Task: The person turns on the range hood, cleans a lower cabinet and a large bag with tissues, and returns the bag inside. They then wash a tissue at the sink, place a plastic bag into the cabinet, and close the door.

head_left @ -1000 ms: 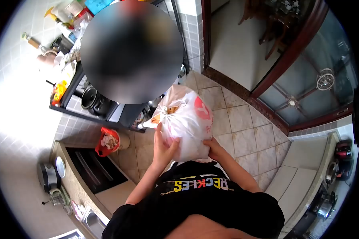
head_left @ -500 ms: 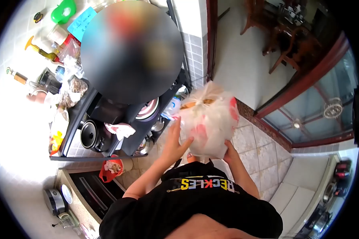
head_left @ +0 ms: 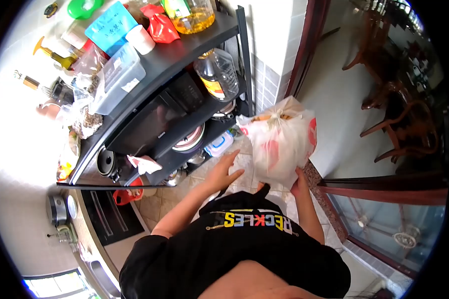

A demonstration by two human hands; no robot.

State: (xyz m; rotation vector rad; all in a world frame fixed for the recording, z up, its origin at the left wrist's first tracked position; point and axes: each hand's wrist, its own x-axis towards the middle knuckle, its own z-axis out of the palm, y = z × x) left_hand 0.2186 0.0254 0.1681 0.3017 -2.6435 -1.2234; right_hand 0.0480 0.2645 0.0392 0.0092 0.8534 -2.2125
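Observation:
A full white plastic bag (head_left: pixel 282 144) with red print, tied in a knot on top, is in front of my body. My right hand (head_left: pixel 300 183) grips the bag's lower right side, its fingers partly hidden by the plastic. To the left of the bag, my left hand (head_left: pixel 225 170) is open, thumb and fingers apart, with a small gap between it and the bag. Something orange-brown shows through the plastic near the knot.
A black shelf rack (head_left: pixel 184 50) at the left holds a microwave (head_left: pixel 147 124), an oil bottle (head_left: pixel 217 74) and a plastic box (head_left: pixel 118 79). A red-lined bin (head_left: pixel 127 195) stands below. At right are a glass door (head_left: pixel 379 224) and wooden chairs (head_left: pixel 409 129) beyond the doorway.
The bag has moved right, toward the doorway, with my right hand on it. My left hand has come away from the bag. The view has turned, showing more of the rack and chairs.

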